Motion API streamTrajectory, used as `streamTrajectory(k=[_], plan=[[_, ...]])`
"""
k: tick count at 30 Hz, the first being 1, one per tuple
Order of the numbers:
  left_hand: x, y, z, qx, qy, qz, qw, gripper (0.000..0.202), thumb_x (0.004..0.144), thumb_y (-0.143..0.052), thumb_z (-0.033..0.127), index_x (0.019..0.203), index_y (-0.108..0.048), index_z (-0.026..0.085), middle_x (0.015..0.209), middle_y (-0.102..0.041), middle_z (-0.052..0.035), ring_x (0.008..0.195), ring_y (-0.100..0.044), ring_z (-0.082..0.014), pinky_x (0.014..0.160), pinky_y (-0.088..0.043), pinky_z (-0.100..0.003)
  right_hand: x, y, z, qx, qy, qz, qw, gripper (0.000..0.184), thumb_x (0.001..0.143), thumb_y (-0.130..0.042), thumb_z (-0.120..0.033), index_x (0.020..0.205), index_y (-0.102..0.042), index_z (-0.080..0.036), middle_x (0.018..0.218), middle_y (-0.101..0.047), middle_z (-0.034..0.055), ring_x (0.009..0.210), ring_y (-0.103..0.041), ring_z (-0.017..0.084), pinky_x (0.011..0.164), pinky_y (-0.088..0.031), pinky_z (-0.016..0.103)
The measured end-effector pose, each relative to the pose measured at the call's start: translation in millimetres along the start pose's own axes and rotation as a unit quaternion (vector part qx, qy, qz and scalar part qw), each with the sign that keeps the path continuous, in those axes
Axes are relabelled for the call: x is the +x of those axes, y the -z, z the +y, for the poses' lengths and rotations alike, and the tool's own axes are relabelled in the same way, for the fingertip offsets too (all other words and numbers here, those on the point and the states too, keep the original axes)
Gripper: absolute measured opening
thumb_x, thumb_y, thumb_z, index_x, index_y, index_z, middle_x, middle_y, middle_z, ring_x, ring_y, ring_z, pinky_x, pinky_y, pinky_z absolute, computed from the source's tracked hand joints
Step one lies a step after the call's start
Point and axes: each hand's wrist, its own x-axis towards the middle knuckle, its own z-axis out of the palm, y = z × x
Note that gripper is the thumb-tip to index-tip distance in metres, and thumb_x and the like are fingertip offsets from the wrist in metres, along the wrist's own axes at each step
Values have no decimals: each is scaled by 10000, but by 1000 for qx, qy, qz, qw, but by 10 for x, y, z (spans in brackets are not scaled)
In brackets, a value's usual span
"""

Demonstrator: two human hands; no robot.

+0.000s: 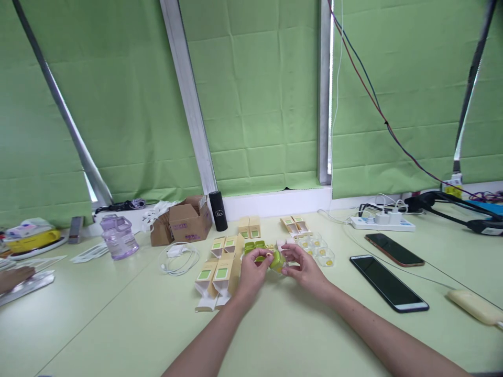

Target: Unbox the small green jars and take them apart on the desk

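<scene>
My left hand (252, 271) and my right hand (305, 266) meet over the middle of the table. Between their fingertips is a small green plastic piece (277, 261) with a clear part at its lower right; its exact kind is too small to make out. Both hands are closed on it. Just beyond the left hand are green square pieces (255, 244), partly hidden by the fingers. Past the right hand lies a clear plastic tray (325, 254) with round cups and yellow spots in them. Beige boxes with green windows (222, 273) lie with open flaps left of the left hand.
More beige boxes (249, 227) stand at the back. To the left are a cardboard box (190, 222), a black cylinder (218, 211), a coiled white cable (179, 257) and a purple jug (118, 238). Two phones (388, 283) lie right. Another person's hand (14, 278) is far left.
</scene>
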Motion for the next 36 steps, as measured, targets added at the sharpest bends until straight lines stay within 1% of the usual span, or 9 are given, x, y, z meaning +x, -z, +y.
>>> streamTrajectory(k=[5,10,12,15,22,26,30,33,36], plan=[[-56,-28,-6,62,-34,-21,997,135,857,-642,313,837,-678,184,993,-738,-83,934,-687,-234,777,-514,-329,-33,-34,17,-52,12,-29,998,525,771,-728,-218,1261,-551,-284,1344,-586,80,1125,-621,234,918,-565,413],[-91,-41,-58,142,-68,-32,987,100,907,-577,255,828,-619,209,1041,-721,-58,980,-667,-224,801,-487,-336,-44,-13,4,-134,43,-25,990,548,786,-721,-210,1297,-539,-284,1279,-635,64,1190,-596,251,1010,-505,447],[-95,-38,-74,167,-84,-32,982,100,918,-566,243,833,-610,216,1038,-718,-51,988,-659,-222,820,-481,-341,-52,-7,-7,-155,46,-21,987,542,793,-726,-225,1298,-540,-286,1268,-640,57,1151,-605,245,1012,-496,444],[-105,-28,-72,198,-110,-29,974,102,925,-559,224,838,-611,223,1023,-719,-41,979,-654,-217,834,-479,-344,-62,-5,-12,-162,40,-18,986,545,794,-734,-238,1299,-536,-289,1295,-630,54,1067,-620,227,980,-509,428],[-132,-15,-11,235,-139,-15,962,115,925,-574,211,830,-638,225,1023,-729,-42,998,-661,-220,850,-492,-354,-41,-1,26,-161,42,-16,986,529,791,-743,-250,1282,-549,-279,1284,-642,58,1049,-629,226,961,-519,420],[-137,-19,-15,233,-143,-14,962,119,937,-555,217,849,-635,229,1043,-738,-40,1012,-668,-225,852,-499,-356,-25,7,44,-166,46,-14,985,531,791,-744,-257,1285,-553,-274,1288,-643,61,1053,-631,228,972,-520,432],[-142,-20,22,188,-129,1,974,117,939,-575,259,852,-647,230,1066,-750,-49,1020,-688,-233,851,-511,-352,-19,24,40,-165,50,-12,985,523,793,-738,-249,1283,-556,-274,1300,-645,68,1090,-634,238,992,-517,446],[-131,1,77,124,-119,37,984,137,928,-615,329,853,-663,224,1065,-755,-70,1020,-696,-240,841,-525,-344,-15,45,18,-168,52,-3,984,503,807,-702,-216,1282,-550,-278,1284,-656,67,1153,-621,244,1010,-508,445],[-80,48,90,56,-97,93,989,205,913,-642,411,862,-667,214,1061,-750,-87,1018,-697,-240,827,-539,-331,-12,78,-23,-192,71,4,979,479,812,-653,-170,1269,-553,-278,1280,-659,60,1198,-608,247,1019,-503,441]])
